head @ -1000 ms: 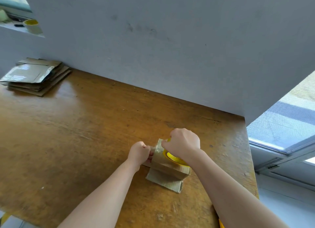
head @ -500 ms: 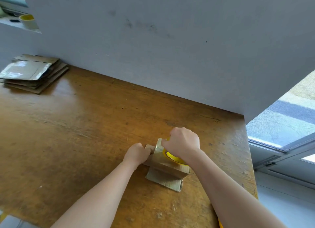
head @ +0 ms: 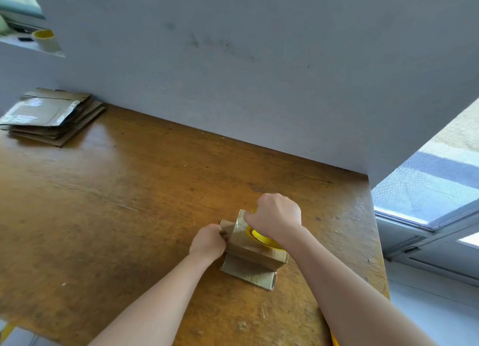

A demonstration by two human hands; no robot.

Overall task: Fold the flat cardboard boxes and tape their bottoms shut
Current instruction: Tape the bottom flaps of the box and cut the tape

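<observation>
A small folded cardboard box (head: 255, 253) stands on the wooden table (head: 108, 216), bottom side up, with flaps spread out beneath it. My right hand (head: 276, 217) is closed on a tape roll with a yellow core (head: 260, 238) that rests on top of the box. A glossy strip of tape runs across the box top toward its left edge. My left hand (head: 208, 242) is closed against the box's left side, pressing on the tape end there. A stack of flat cardboard boxes (head: 51, 116) lies at the far left of the table.
A grey wall (head: 233, 73) rises along the table's back edge. A second tape roll (head: 46, 40) sits on a ledge at the upper left. The table's right edge (head: 375, 229) drops off beside a window (head: 425, 190).
My left hand has shifted slightly left along the box's side. My right hand stays on the tape roll atop the box. The view has drifted a little.
</observation>
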